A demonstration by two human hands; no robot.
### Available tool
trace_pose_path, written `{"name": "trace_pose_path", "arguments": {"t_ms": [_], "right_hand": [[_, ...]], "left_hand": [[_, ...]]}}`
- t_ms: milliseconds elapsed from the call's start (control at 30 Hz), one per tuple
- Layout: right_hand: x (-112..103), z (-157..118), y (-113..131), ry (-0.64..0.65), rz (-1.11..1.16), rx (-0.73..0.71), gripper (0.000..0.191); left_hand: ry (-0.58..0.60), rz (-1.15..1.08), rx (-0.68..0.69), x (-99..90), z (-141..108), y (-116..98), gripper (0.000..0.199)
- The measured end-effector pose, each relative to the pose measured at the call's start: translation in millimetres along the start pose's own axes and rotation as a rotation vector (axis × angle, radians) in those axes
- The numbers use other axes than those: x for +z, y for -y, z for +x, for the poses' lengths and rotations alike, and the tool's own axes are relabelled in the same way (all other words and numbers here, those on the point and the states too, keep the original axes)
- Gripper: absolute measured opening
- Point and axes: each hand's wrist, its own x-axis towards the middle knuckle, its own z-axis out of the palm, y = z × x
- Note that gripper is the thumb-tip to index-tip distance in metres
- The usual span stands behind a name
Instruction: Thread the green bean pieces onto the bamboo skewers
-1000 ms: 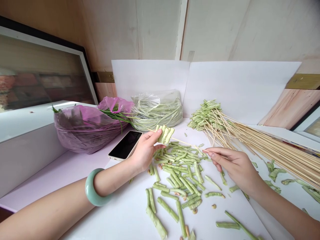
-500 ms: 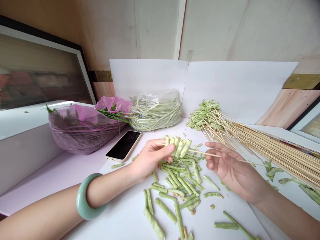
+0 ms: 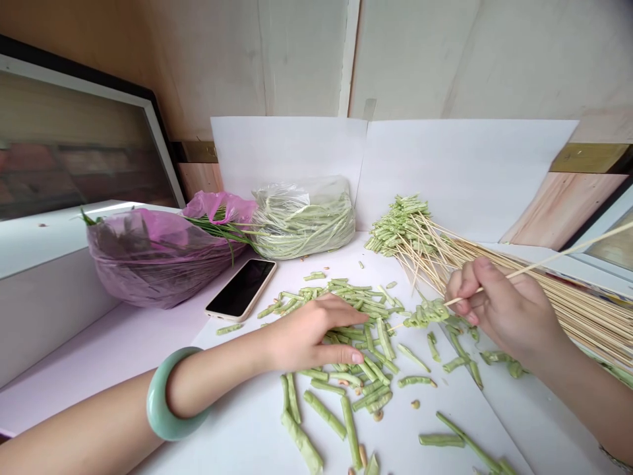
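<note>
My right hand (image 3: 509,310) pinches a thin bamboo skewer (image 3: 568,251) between thumb and fingers. Toward the skewer's left end sits a bunch of threaded green bean pieces (image 3: 426,313), with the bare tip poking out past them. Over the heap of cut green bean pieces (image 3: 384,340) my left hand (image 3: 311,330) rests palm down, thumb and fingers apart and nothing visibly held. Its palm side is hidden, and part of the heap lies beneath it. A pale green bangle (image 3: 157,399) circles the left wrist.
Beside a phone (image 3: 241,288) on the left stands a purple bag (image 3: 158,264) of greens. A clear bag (image 3: 306,221) of long beans is behind. Loaded skewers (image 3: 403,227) are stacked back right, near many bare bamboo sticks (image 3: 583,310). Loose beans (image 3: 442,440) lie in front.
My left hand has let go of the threaded beans and lowered onto the heap. My right hand has moved right, now holding the skewer with its bean-loaded end to the left.
</note>
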Motion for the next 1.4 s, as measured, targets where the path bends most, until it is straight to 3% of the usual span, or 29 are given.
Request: {"name": "trace_pose_path", "arguments": {"t_ms": [100,333,567,900,1033,1200,1400], "right_hand": [[-3,2,-7,0.023,-0.062,0.022,0.047],[-4,2,-11,0.097,-0.153,0.022,0.049],[-10,1,-10,0.19,-0.173,0.019,0.045],[7,-6,1,0.264,-0.142,-0.028,0.043],[9,-7,1,0.237,-0.084,-0.056,0.041],[12,-8,-4,0.233,0.02,-0.101,0.036],[16,-7,-10,0.24,0.132,-0.073,0.032]], "left_hand": [[0.098,0.069,0.096,1.1,-1,0,0.058],[0.247,0.106,0.151,4.7,-3,4,0.065],[0.24,0.138,0.109,4.9,-3,1,0.062],[0.241,0.175,0.148,5.7,-2,3,0.058],[0.104,0.055,0.087,4.3,0,0,0.04],[-0.205,-0.164,-0.172,7.9,1,5,0.013],[-0.438,-0.635,-0.336,14.2,6,15,0.017]]}}
